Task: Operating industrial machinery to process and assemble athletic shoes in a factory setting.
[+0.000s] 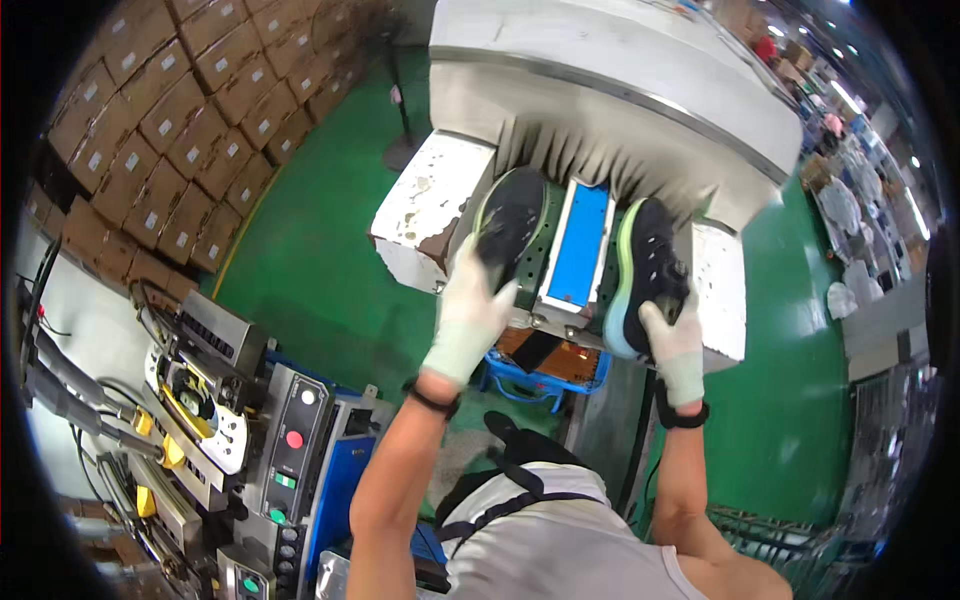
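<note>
A black shoe with a pale green sole edge (514, 215) lies at the left of the machine's mouth, toe toward the bristles. My left hand (468, 312), in a white glove, grips its heel end, the thumb standing out to the right. To the right, a second black shoe (652, 250) is tilted so its yellow-green to light-blue sole faces left. My gloved right hand (676, 345) holds that shoe at the heel, with some fingers hidden. Between the shoes runs a blue strip on a white divider (580, 245), with dark green perforated belt (537, 257) beside it.
A bristle curtain (600, 165) hangs across the opening of the white machine (600, 85). Below is a blue crate (545, 380). A control panel with buttons (293, 440) stands at lower left. Stacked cartons (170, 140) line the left; a stand (400, 150) is behind.
</note>
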The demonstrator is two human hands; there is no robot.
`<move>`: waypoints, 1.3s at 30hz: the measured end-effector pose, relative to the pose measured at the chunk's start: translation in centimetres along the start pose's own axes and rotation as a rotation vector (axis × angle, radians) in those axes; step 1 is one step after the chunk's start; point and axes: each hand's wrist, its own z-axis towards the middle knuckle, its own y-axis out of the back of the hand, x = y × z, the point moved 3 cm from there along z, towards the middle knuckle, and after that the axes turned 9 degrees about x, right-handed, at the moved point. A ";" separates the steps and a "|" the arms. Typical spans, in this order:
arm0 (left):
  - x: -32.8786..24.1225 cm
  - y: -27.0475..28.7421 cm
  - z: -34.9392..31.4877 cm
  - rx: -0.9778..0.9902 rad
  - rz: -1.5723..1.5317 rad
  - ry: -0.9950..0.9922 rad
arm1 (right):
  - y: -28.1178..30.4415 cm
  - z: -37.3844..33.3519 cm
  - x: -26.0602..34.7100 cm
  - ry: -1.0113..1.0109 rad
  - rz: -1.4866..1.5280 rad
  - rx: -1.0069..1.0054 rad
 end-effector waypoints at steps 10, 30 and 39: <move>3.9 -10.6 12.9 -0.195 0.095 -0.212 | -2.5 25.8 -8.9 0.388 -0.998 -0.306; 11.3 4.7 -82.3 -1.894 0.273 1.837 | -44.0 -56.4 9.6 0.599 -0.163 2.432; 3.0 0.8 -88.4 -1.672 -0.103 1.408 | -47.0 -96.3 10.9 0.765 -0.287 2.060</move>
